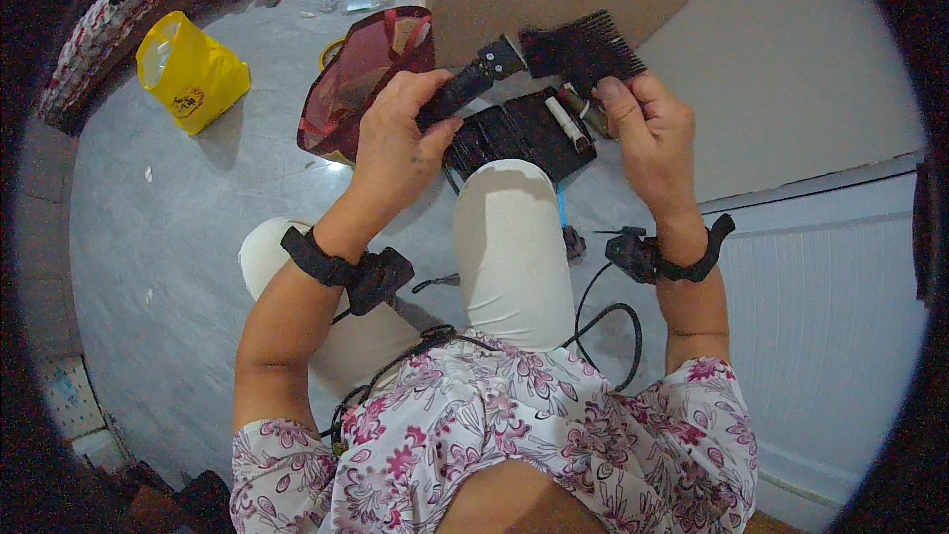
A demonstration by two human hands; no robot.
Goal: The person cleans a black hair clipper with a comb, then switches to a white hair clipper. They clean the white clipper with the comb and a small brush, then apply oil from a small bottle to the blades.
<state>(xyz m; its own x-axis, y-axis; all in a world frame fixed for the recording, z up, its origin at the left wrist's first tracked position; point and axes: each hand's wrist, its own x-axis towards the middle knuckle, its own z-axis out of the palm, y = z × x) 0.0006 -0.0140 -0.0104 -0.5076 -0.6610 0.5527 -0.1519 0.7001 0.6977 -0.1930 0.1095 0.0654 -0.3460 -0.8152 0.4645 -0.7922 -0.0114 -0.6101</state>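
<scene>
My left hand (pixel 403 129) is closed round the handle of a black hair clipper (pixel 476 81). The clipper's head, with two small screws, points up and right. Between thumb and fingers, my right hand (pixel 647 129) pinches the lower right edge of a wide black comb (pixel 583 47). The comb's teeth show along its upper right side. The clipper head is very close to the comb's left end; I cannot tell whether they touch. Below both lies a dark open case (pixel 504 133), with a white tube-shaped item (pixel 566 124) on it. My knee hides part of the case.
A maroon bag (pixel 346 89) stands left of my left hand, and a yellow bag (pixel 193 74) farther left on the grey floor (pixel 148 227). Clear bottles (pixel 366 0) lie at the far side. A pale wall (pixel 781 69) rises at right. Black cables (pixel 633 336) hang by my lap.
</scene>
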